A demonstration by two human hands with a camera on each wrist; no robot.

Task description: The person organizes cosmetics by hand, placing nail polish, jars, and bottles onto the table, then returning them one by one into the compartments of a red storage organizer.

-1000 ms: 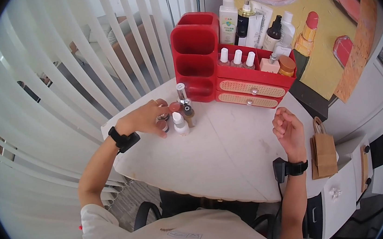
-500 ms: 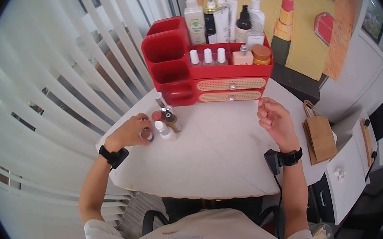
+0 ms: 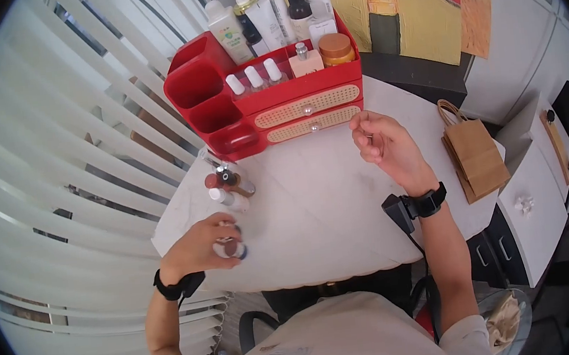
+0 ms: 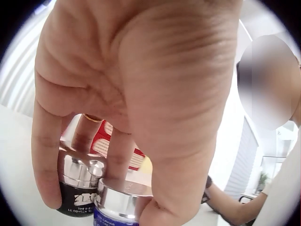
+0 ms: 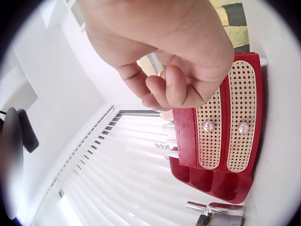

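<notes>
Near the table's left front edge, the left hand (image 3: 201, 245) grips two small jars with shiny lids. In the left wrist view its fingers and thumb span a black jar (image 4: 77, 181) and a blue jar (image 4: 117, 202), which stand side by side. Just behind that hand are a white-capped bottle (image 3: 230, 199), a dark-topped bottle (image 3: 238, 181) and a reddish round-topped item (image 3: 213, 181). The right hand (image 3: 392, 149) hovers before the red organizer's right end, fingers loosely curled around nothing; the right wrist view shows the same hand (image 5: 164, 61) empty.
The red organizer (image 3: 303, 91) with two woven-front drawers stands at the back, holding several bottles and an orange-lidded jar (image 3: 337, 48). A brown paper bag (image 3: 478, 157) lies at the right edge. White blinds (image 3: 58, 201) hang at the left.
The left hand has moved toward the table's front edge with the jars, away from the grouped bottles. The head view has shifted and turned. The right hand stays loosely curled near the organizer.
</notes>
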